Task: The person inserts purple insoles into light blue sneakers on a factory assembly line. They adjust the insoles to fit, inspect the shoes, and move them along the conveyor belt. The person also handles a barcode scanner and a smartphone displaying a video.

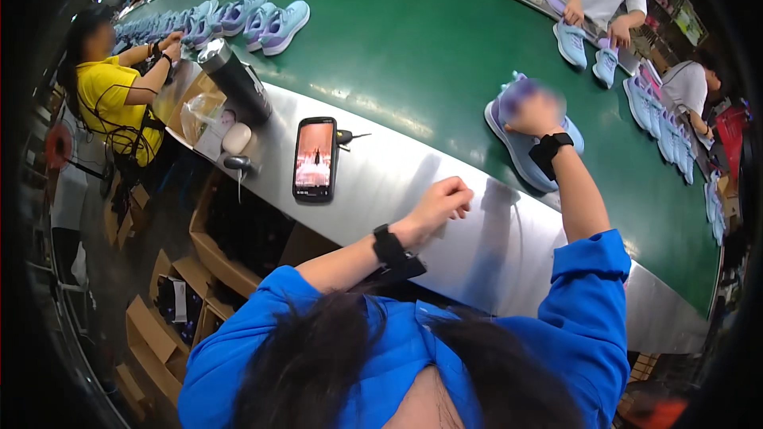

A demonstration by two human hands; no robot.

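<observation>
My right hand (534, 114) reaches over the green belt and grips a light blue sneaker (520, 151) with a lilac collar near its opening; blur covers its fingertips. Close against that shoe, a second light blue sneaker (574, 140) is partly hidden by my hand and wrist. Above the metal ledge, my left hand (439, 205) is closed with its fingers curled. A small pale patch shows under that palm, and what it holds, if anything, cannot be made out. Both wrists wear black straps.
On the metal ledge (381, 183) lie a phone (315, 160), a dark tumbler (234, 83) and a pale rounded case (237, 138). Rows of sneakers (284, 28) stand on the green belt (381, 40). Co-workers are at the left and far right. Cardboard boxes (155, 342) sit lower left.
</observation>
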